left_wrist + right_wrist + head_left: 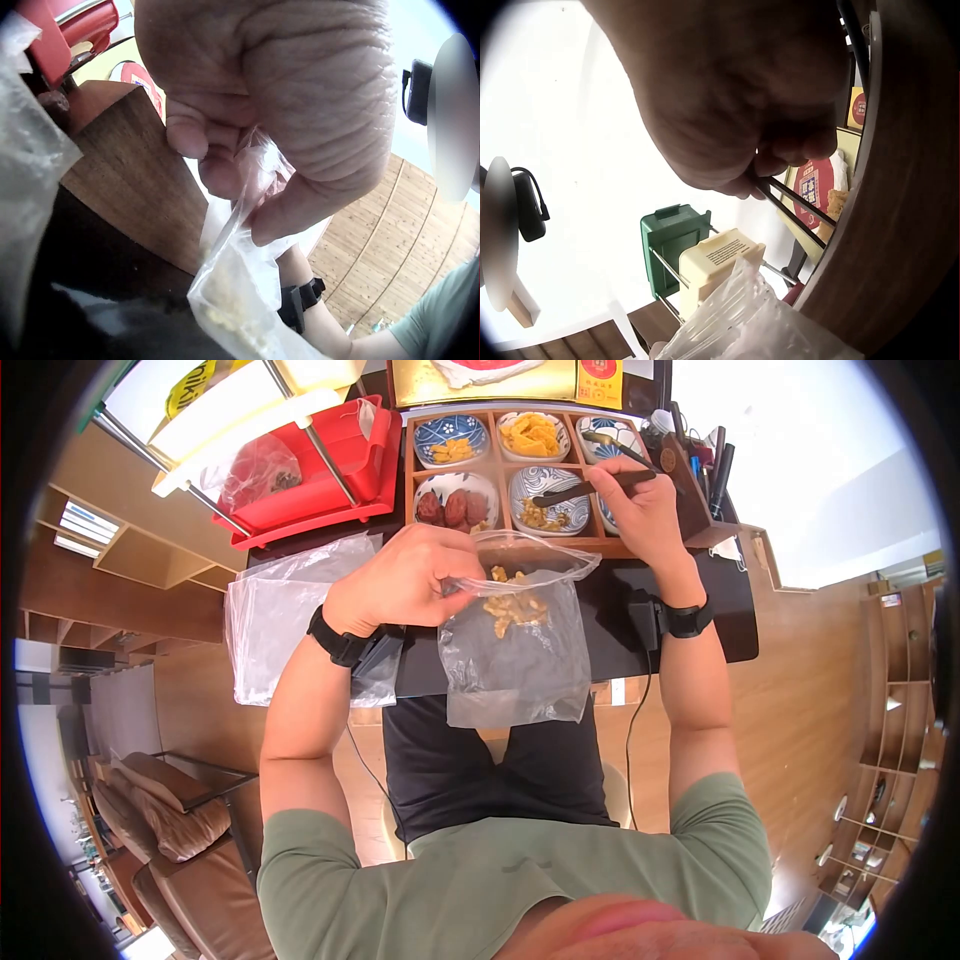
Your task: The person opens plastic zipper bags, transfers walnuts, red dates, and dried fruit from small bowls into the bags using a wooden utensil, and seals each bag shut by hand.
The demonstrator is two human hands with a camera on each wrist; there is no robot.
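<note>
My left hand (415,572) pinches the gathered rim of a clear plastic bag (515,675), which hangs over the front edge of the dark table. Walnut pieces (515,610) lie inside it; in the left wrist view the bag (240,300) falls from between thumb and fingers. My right hand (645,510) grips a slender dark utensil (585,490), its tip over a blue-and-white bowl (525,485) with walnut bits in it. Two thin dark rods (795,206) run out from the fingers in the right wrist view; whether they are chopsticks or tongs I cannot tell.
A wooden compartment tray (590,546) also holds bowls of dates (455,510), yellow dried slices (530,435) and small yellow pieces (453,450). A red bin (330,490) stands left, above another clear bag (280,630). A pen holder (690,480) stands right.
</note>
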